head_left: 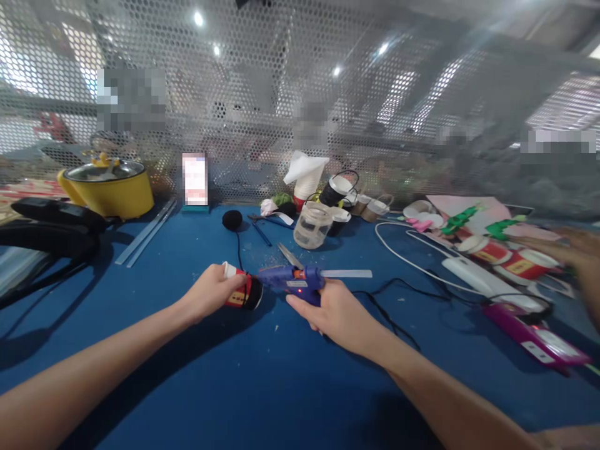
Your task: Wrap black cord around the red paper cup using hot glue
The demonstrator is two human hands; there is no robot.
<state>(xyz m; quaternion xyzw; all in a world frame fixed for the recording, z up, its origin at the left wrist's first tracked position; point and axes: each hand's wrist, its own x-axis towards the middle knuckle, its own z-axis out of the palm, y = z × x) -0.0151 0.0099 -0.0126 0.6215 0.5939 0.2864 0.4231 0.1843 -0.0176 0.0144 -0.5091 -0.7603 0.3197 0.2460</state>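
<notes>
Left hand [213, 290] is closed around a red paper cup [238, 296], tipped on its side, with black yarn wound near its right-hand end. Right hand [335, 309] is wrapped around the grip of a blue glue gun [293, 281], whose nozzle points left at the yarn-wound edge; whether they touch, I cannot tell. From the gun's rear a pale glue stick [351, 274] juts right, over blue surface.

Along the yarn's path, 1 strand runs from the cup up to a black yarn ball [232, 219]. Scissors [289, 254] lie just beyond the gun, close to its upper edge, with a clear jar [312, 226] behind them. These 2 crowd the far side; toward the person, the counter [244, 387] gives open room between the 2 forearms.

To the left, 2 clear strips [146, 232] lie well apart from the cup, before a yellow pot [112, 190]. On the right, a black cable [389, 319] loops behind the right hand, and a purple power strip [534, 337] lies farther out. Another person's hand [581, 250] reaches in at the right edge. Perforated metal [253, 94] bounds the back.
</notes>
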